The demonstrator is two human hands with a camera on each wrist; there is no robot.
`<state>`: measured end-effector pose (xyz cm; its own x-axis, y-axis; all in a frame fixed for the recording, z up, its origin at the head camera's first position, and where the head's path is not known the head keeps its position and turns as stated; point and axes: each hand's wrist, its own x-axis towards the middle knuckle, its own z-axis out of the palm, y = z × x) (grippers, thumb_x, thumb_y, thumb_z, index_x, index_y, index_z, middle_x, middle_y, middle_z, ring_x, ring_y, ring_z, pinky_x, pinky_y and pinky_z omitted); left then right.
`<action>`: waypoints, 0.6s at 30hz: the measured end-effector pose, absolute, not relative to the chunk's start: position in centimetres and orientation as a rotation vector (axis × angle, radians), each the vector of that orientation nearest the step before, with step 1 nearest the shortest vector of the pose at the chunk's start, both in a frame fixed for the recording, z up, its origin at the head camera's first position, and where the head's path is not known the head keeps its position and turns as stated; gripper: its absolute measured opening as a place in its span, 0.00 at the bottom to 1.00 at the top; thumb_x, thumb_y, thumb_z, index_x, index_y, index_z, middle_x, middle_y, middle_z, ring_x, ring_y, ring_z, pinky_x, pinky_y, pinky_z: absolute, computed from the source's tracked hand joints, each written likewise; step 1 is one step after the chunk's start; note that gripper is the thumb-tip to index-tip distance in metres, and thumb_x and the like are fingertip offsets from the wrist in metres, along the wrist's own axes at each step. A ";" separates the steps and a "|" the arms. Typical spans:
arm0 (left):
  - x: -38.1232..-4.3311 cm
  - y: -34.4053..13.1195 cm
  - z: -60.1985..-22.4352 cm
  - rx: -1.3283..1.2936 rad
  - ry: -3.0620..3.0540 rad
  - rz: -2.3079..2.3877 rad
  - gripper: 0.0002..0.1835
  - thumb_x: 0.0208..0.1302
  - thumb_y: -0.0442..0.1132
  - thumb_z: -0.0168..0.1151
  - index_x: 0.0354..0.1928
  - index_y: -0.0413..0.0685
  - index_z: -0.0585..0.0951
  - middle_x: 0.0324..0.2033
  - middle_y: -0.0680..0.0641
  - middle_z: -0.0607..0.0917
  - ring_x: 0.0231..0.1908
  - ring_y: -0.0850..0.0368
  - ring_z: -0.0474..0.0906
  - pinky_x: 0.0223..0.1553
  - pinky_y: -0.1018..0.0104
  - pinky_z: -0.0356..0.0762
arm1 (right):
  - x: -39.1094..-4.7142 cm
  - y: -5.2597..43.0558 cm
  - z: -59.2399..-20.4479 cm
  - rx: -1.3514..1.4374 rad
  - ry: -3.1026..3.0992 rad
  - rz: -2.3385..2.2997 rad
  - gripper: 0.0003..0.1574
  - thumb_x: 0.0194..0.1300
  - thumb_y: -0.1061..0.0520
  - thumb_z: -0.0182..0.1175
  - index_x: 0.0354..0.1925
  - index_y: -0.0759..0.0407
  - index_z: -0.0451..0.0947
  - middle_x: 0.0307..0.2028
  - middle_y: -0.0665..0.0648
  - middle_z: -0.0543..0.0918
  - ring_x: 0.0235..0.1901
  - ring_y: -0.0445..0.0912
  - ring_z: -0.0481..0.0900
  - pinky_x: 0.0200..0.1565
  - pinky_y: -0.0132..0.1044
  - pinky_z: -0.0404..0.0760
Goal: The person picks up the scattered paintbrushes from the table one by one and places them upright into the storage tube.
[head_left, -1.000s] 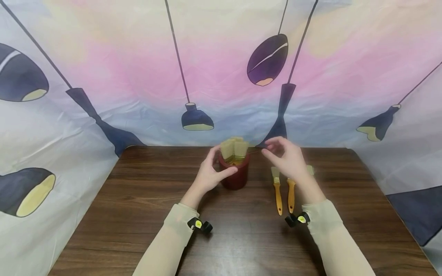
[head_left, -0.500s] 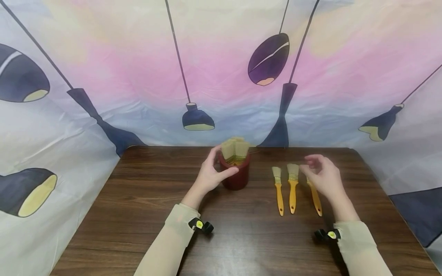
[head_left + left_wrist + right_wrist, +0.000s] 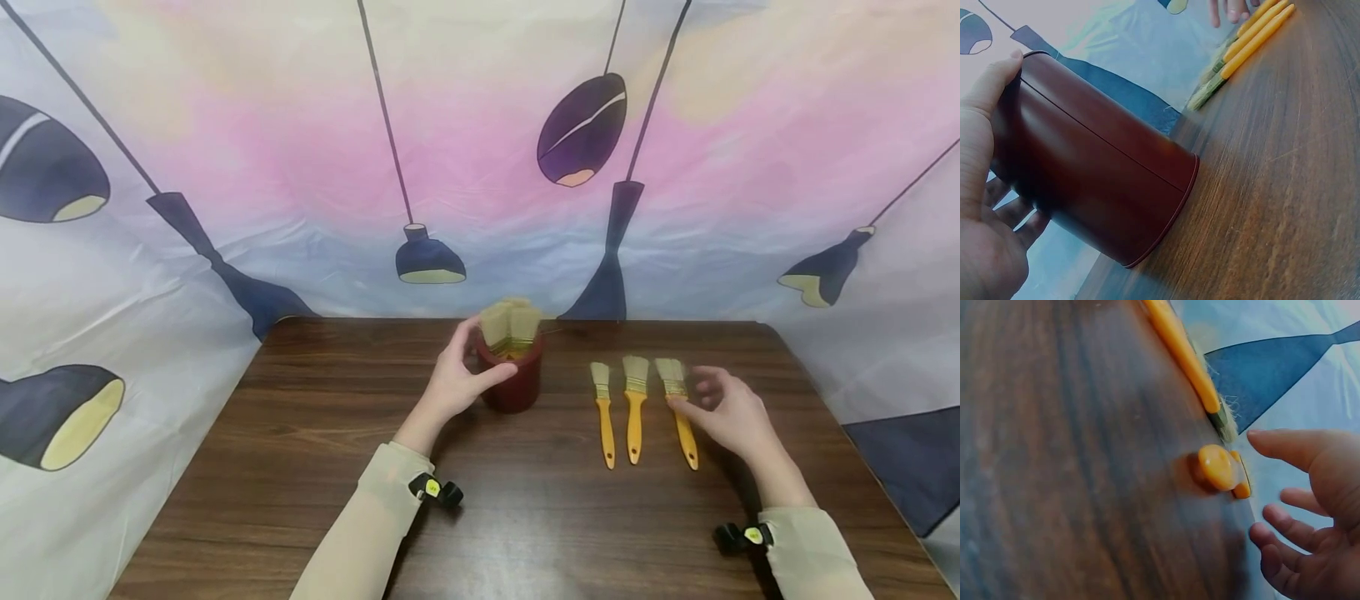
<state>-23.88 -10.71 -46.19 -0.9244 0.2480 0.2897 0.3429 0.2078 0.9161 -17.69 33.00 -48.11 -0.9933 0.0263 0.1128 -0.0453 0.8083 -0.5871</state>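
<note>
My left hand [image 3: 453, 379] grips a dark red, leather-like cup [image 3: 517, 387], thumb across the near side and fingers around the left; the left wrist view shows the cup's [image 3: 1097, 156] seam. Several paintbrushes [image 3: 521, 321] stand in it, pale bristles up. To the right lie three flat paintbrushes with yellow handles: a narrow one [image 3: 606, 429], a middle one [image 3: 635, 421] and a right one [image 3: 686, 437]. Around the right paintbrush, my right hand [image 3: 731, 412] has thumb and fingers spread apart. In the right wrist view, a gap shows between the thumb [image 3: 1285, 447] and the yellow handle end [image 3: 1217, 467].
Everything rests on a dark wood-grain table [image 3: 315, 467]. A cloth backdrop [image 3: 300, 150] printed with hanging lamps rises behind the table's far edge.
My right hand has moved right from beside the cup, past the lying paintbrushes, and come down and nearer at the right one. My left hand and the cup have stayed put.
</note>
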 end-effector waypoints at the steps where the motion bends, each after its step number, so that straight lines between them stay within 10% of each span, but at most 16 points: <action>1: -23.9 -10.8 -46.2 -0.586 -2.377 -1.841 0.48 0.63 0.44 0.83 0.81 0.64 0.68 0.66 0.45 0.81 0.66 0.46 0.79 0.68 0.40 0.75 | -17.7 33.0 -48.2 0.016 -2.903 0.940 0.51 0.69 0.36 0.75 0.71 0.70 0.73 0.53 0.73 0.86 0.50 0.66 0.85 0.49 0.65 0.83; 18: -23.9 -10.7 -46.3 -0.590 -2.391 -1.811 0.48 0.63 0.50 0.83 0.81 0.67 0.68 0.65 0.47 0.82 0.66 0.47 0.79 0.67 0.40 0.77 | -17.8 33.2 -48.3 -0.064 -3.042 0.990 0.49 0.69 0.38 0.76 0.69 0.73 0.75 0.43 0.64 0.88 0.42 0.58 0.85 0.41 0.52 0.84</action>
